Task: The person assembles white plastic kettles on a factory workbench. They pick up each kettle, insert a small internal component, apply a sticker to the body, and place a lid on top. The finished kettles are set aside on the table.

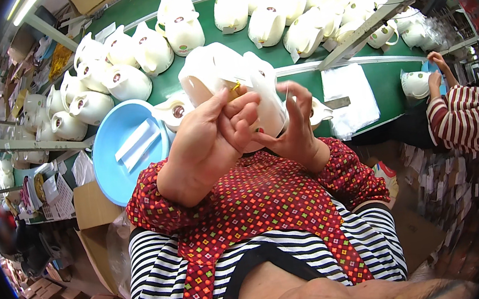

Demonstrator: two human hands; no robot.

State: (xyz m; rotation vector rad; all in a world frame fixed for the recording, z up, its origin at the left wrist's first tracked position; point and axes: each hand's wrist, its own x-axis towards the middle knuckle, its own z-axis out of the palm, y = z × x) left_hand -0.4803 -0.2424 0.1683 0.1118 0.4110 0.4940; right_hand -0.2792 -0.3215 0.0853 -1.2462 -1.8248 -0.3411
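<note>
A white kettle [216, 62] stands in front of me at the table's near edge, with a small white tag by its handle. My left hand [213, 129] is raised before it, palm up with the fingers curled. Its fingertips are closed on a small yellow twist tie [236, 86] next to the tag. On the kettle's other side my right hand [299, 128] has thumb and fingers spread, nothing visible between them. Both hands cover much of the kettle's lower part.
A light blue basin [129, 112] with white paper strips [137, 143] sits at the left. Several white kettles [152, 48] line the green table [206, 14]. White sheets [353, 101] lie at the right. Beyond them sits a co-worker in a striped sleeve [463, 118].
</note>
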